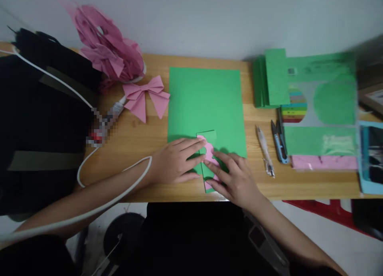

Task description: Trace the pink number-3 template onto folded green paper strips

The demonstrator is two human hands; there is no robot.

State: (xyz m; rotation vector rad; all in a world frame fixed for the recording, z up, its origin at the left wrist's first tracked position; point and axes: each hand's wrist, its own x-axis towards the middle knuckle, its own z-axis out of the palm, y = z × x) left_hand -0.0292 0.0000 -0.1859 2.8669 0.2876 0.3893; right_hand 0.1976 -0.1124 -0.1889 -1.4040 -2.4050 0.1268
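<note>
A pink paper cutout with a curved outline lies on a narrow folded piece of green paper. Beneath the upper part of that piece is a large green sheet. My left hand comes in from the left, fingers stretched out, with the fingertips resting on the cutout's left edge. From the right, my right hand lays its spread fingertips on the cutout's right side and lower part. Neither hand is wrapped round anything. My fingers partly hide the cutout's outline.
A pink paper bow, pink crumpled paper and a glue tube lie left. A pen, thread snips, stacked green paper and a paper pack are right. A white cable crosses my left forearm.
</note>
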